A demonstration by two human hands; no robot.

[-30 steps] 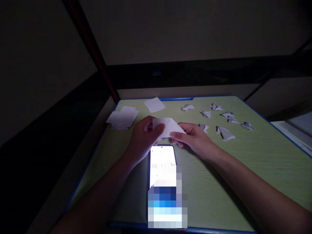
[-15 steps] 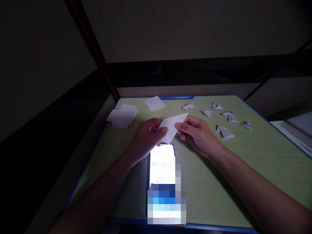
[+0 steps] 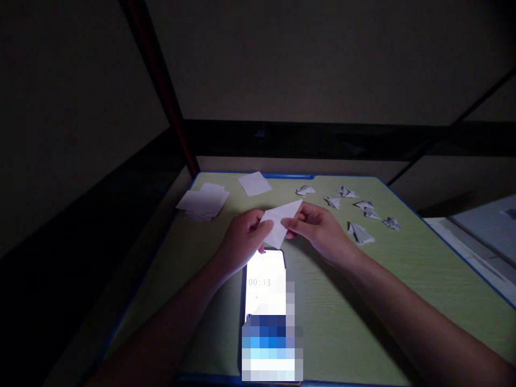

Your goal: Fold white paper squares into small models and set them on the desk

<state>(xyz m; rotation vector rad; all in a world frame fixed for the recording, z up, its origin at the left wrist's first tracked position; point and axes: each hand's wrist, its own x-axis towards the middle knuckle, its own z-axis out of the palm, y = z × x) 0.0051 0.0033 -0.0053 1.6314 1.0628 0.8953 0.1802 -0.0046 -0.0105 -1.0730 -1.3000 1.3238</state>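
A folded piece of white paper (image 3: 279, 224), with one point toward the upper right and another pointing down, is held up above the table. My left hand (image 3: 245, 236) pinches its left side, thumb on the front face and fingers mostly hidden behind. On the right side, my right hand (image 3: 318, 228) grips the paper between thumb and curled fingers. Just below the hands lies a phone (image 3: 264, 285) with a bright screen reading 00:13; its lower part is blurred out by pixels.
On the green table (image 3: 322, 322) a stack of white paper sheets (image 3: 203, 201) lies at the left. One square sheet (image 3: 255, 184) is near the back edge. Several small folded paper pieces (image 3: 360, 234) are scattered at the right. Books or papers (image 3: 479, 231) sit beyond the right edge.
The whole view has shifted, so the table sits lower in the picture. Both hands still hold the folded paper; my right thumb is slightly nearer my left thumb.
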